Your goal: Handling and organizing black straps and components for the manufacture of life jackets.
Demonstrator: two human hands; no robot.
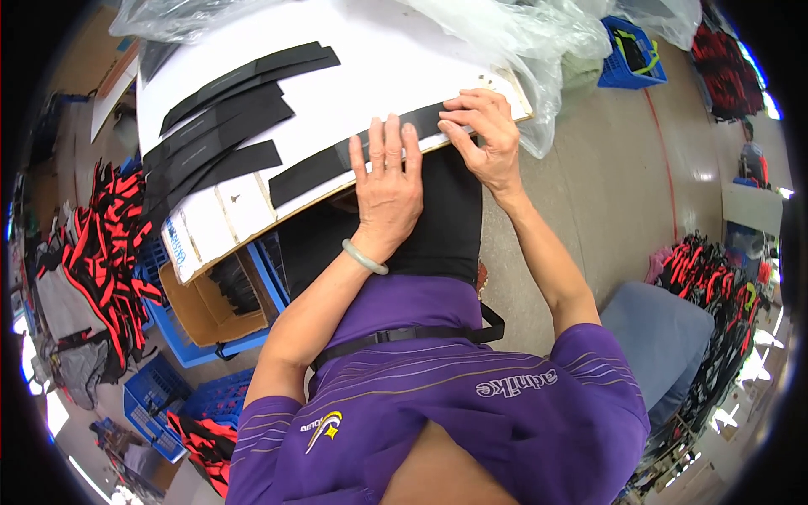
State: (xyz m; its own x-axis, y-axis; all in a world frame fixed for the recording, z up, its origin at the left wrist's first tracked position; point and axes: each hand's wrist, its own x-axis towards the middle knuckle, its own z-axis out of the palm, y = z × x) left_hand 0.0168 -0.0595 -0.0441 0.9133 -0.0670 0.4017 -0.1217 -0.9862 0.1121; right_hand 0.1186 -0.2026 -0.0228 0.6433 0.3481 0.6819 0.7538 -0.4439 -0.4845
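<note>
A long black strip (316,172) lies along the near edge of the white board (337,88). My left hand (389,181) rests flat on it, fingers stretched out and slightly apart, covering part of its middle. At the strip's right end, my right hand (490,139) has its thumb and fingertips closed on the end. The fingers hide part of that end. On the board's left side, several more black strips (223,122) lie in overlapping, fanned stacks.
Clear plastic sheeting (522,50) drapes over the board's far right. Below its left corner, a cardboard box (206,307) holds dark pieces inside a blue crate (189,353). Red-and-black goods (109,269) are heaped at left. Another blue basket (631,63) stands far right.
</note>
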